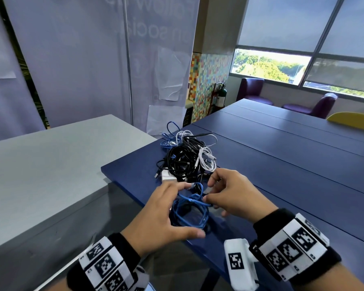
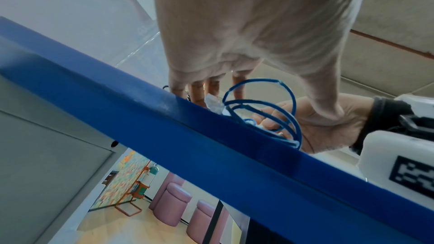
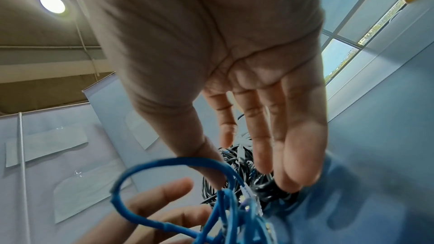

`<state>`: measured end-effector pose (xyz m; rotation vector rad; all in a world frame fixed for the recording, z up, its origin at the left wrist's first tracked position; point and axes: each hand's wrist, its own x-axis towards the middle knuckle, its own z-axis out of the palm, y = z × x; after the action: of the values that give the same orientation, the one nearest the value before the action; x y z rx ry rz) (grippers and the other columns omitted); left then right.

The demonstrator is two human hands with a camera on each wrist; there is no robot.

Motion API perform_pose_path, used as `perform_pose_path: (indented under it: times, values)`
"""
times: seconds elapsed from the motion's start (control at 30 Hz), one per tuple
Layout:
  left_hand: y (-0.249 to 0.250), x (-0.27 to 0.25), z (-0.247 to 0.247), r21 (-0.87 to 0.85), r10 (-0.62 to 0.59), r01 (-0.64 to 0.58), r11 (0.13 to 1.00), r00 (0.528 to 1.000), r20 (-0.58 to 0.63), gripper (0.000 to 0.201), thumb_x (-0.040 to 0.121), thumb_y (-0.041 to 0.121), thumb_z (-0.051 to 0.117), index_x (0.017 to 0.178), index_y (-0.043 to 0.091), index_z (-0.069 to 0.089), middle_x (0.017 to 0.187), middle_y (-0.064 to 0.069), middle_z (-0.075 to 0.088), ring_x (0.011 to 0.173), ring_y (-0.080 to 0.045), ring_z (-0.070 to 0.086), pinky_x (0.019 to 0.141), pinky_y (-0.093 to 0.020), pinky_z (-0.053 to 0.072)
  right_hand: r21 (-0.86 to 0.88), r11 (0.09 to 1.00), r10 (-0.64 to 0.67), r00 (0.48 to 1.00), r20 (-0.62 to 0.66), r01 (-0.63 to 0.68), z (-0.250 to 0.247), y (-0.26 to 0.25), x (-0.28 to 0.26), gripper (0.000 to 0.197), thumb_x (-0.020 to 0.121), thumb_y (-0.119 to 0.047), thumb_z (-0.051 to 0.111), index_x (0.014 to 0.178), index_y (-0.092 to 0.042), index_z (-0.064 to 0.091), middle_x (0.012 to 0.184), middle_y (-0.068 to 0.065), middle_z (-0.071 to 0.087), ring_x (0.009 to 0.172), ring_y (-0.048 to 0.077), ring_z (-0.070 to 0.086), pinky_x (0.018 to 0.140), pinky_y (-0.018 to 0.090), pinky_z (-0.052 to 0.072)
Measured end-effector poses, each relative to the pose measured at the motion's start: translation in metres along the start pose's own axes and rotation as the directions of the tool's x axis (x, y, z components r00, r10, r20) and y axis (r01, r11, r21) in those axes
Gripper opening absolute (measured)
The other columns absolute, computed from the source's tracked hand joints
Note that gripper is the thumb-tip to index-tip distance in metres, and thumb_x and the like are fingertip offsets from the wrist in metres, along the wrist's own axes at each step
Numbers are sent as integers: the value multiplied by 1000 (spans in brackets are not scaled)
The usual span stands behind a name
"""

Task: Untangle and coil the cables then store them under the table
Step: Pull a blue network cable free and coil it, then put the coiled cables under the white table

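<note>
A blue cable [image 1: 194, 201], looped into a small coil, lies at the near corner of the blue table [image 1: 282, 164]. My left hand [image 1: 189, 210] cups the coil from the left, fingers straight and thumb spread along its near side. My right hand [image 1: 208, 192] hovers at the coil's right, thumb tip touching the cable and fingers loosely extended. In the left wrist view the cable's loops [image 2: 292, 99] stand up above the table edge. In the right wrist view one loop [image 3: 164, 162] arches beside my thumb. Behind the hands lies a tangle of black, white and blue cables [image 1: 187, 156].
A white charger block [image 1: 167, 175] sits at the tangle's near left. A grey table [image 1: 51, 164] adjoins on the left, lower and past a gap. Purple chairs [image 1: 252, 89] and a yellow chair back [image 1: 353, 120] stand beyond the blue table under the window.
</note>
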<state>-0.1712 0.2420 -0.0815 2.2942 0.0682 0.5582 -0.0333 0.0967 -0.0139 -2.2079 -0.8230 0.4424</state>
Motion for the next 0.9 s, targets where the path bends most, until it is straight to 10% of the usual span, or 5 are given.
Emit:
perform_pose_path:
  times: [0.3, 0.53, 0.9]
  values:
    - [-10, 10, 5, 301, 12, 15, 954, 996, -89, 97, 73, 35, 81, 149, 41, 21, 140, 12, 28, 126, -8, 29, 113, -30, 30, 31, 999, -3, 985, -172, 9, -5, 0, -10, 15, 82, -31, 73, 86, -26, 59, 76, 1, 68, 71, 22, 69, 57, 38, 61]
    - [-7, 4, 1, 150, -71, 77, 986, 996, -44, 130, 65, 52, 80, 149, 40, -19, 153, 16, 10, 142, -7, 13, 119, -31, 18, -74, 996, -71, 971, -230, 56, 0, 3, -17, 17, 80, -35, 72, 90, -31, 59, 75, -7, 67, 72, 10, 63, 70, 30, 54]
    - [-5, -7, 1, 89, -72, 81, 993, 992, -104, 136, 60, 63, 80, 151, 34, -17, 144, 30, 8, 138, 11, 5, 117, -20, 14, -216, 964, -221, 919, -328, 155, 1, -18, -37, 19, 81, -28, 63, 99, -32, 57, 98, -11, 58, 91, 11, 54, 79, 28, 44]
